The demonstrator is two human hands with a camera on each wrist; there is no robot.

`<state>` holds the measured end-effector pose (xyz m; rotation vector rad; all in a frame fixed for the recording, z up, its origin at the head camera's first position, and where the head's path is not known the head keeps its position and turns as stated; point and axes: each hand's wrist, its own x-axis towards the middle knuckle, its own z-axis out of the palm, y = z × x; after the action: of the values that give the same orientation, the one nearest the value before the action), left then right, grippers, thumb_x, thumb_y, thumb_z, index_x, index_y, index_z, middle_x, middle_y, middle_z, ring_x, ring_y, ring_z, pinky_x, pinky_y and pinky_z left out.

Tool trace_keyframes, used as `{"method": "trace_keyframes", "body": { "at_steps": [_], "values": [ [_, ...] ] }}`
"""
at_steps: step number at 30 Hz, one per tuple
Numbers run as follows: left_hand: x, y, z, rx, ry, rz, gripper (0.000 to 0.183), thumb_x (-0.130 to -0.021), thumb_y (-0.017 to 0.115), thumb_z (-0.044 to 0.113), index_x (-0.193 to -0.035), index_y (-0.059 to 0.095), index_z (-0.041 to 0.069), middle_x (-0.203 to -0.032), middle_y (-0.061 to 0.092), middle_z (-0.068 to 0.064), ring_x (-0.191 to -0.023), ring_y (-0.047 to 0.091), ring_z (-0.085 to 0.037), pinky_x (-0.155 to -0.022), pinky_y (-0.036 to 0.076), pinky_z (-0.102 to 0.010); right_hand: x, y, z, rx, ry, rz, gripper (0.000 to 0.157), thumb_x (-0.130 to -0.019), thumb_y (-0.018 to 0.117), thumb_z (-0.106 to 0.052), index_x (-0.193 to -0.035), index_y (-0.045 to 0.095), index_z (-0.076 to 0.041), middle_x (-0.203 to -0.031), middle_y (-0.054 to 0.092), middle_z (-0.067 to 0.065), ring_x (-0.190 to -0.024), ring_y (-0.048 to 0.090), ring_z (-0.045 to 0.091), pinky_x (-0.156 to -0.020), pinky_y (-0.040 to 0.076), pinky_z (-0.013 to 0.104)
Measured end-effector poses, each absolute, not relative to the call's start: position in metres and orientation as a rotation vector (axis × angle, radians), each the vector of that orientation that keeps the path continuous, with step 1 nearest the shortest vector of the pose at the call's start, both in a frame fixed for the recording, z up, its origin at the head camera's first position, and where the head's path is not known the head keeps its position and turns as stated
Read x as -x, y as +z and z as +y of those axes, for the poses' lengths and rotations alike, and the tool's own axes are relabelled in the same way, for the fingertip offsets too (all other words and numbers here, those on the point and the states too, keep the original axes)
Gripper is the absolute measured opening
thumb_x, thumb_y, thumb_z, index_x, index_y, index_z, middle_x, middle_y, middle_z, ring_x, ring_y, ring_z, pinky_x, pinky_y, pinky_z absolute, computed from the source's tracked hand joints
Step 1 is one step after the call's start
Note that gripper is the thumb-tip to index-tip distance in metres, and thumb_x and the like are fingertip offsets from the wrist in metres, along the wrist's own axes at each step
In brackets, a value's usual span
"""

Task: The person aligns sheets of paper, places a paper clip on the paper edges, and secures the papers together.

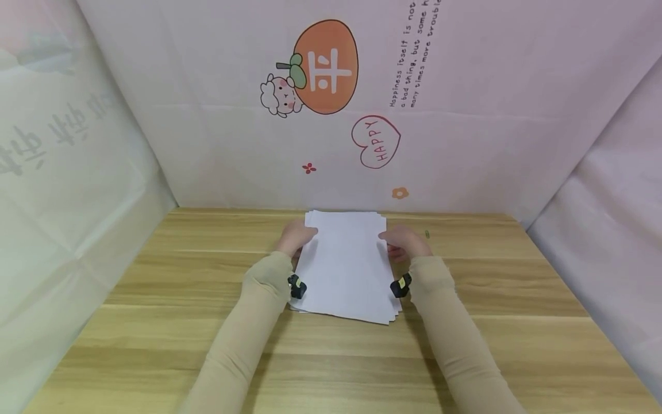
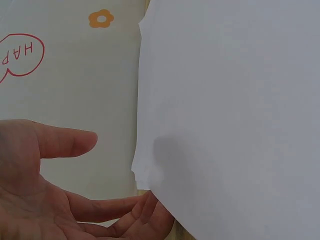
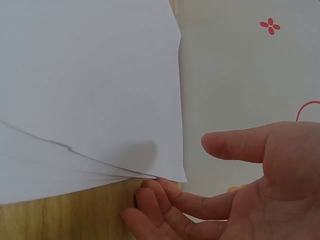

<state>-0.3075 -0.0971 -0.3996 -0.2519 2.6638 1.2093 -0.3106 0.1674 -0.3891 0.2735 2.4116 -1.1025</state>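
Observation:
A stack of white paper sheets [image 1: 343, 264] lies on the wooden table, its edges and corners not quite lined up. Along its left side is my left hand [image 1: 297, 234], with the fingertips at the paper's edge and the thumb held over it. In the left wrist view that thumb [image 2: 70, 142] stands apart from the sheets. My right hand [image 1: 407, 240] is at the opposite edge, fingertips touching the side of the stack. The right wrist view shows the sheets fanned slightly apart at the edge [image 3: 65, 172], and the right thumb [image 3: 230, 145] clear of them.
A tiny green item [image 1: 427, 234], perhaps a paper clip, lies right of my right hand on the wooden table [image 1: 331, 368]. A printed white cloth [image 1: 233, 155] hangs behind, with more cloth at both sides. Small black devices [image 1: 297, 286] sit at both wrists.

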Motion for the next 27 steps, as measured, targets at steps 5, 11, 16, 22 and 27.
{"method": "trace_keyframes", "body": {
  "at_steps": [5,11,16,22,27],
  "values": [
    [0.3107,-0.4014,-0.0999,0.303,1.222,2.620,0.036,-0.090,0.053,0.030,-0.111,0.056,0.002,-0.080,0.045,-0.008,-0.060,0.044,-0.017,-0.048,0.047,-0.028,0.3109,-0.3920,0.1671,-0.271,-1.126,2.403,0.036,-0.096,0.048,-0.030,-0.114,0.048,0.002,-0.090,0.050,0.009,-0.082,0.053,0.021,-0.084,0.053,0.040],
    [0.3133,-0.4025,-0.1023,0.319,1.242,2.593,0.028,-0.090,0.052,0.030,-0.098,0.055,0.003,-0.073,0.043,-0.005,-0.055,0.044,-0.015,-0.049,0.048,-0.028,0.3125,-0.3931,0.1683,-0.267,-1.140,2.398,0.040,-0.095,0.049,-0.031,-0.117,0.047,0.002,-0.094,0.050,0.011,-0.082,0.054,0.022,-0.080,0.054,0.038],
    [0.3136,-0.4023,-0.1030,0.342,1.269,2.575,0.028,-0.089,0.053,0.030,-0.098,0.056,0.003,-0.079,0.045,-0.006,-0.064,0.048,-0.018,-0.054,0.052,-0.030,0.3153,-0.3938,0.1696,-0.263,-1.101,2.417,0.037,-0.096,0.049,-0.032,-0.110,0.050,0.003,-0.092,0.052,0.011,-0.081,0.056,0.022,-0.077,0.055,0.035],
    [0.3142,-0.4036,-0.1005,0.338,1.279,2.564,0.030,-0.090,0.054,0.030,-0.103,0.055,0.002,-0.076,0.043,-0.006,-0.059,0.044,-0.017,-0.049,0.047,-0.028,0.3132,-0.3915,0.1695,-0.253,-1.090,2.411,0.037,-0.096,0.048,-0.033,-0.106,0.049,0.002,-0.094,0.053,0.011,-0.082,0.058,0.022,-0.079,0.055,0.037],
    [0.3151,-0.4028,-0.1000,0.308,1.260,2.570,0.030,-0.091,0.053,0.029,-0.102,0.055,0.001,-0.072,0.042,-0.005,-0.054,0.042,-0.016,-0.045,0.043,-0.026,0.3092,-0.3887,0.1697,-0.248,-1.139,2.381,0.040,-0.096,0.047,-0.033,-0.115,0.048,0.003,-0.097,0.053,0.014,-0.083,0.058,0.023,-0.082,0.054,0.039]
  ]
}}
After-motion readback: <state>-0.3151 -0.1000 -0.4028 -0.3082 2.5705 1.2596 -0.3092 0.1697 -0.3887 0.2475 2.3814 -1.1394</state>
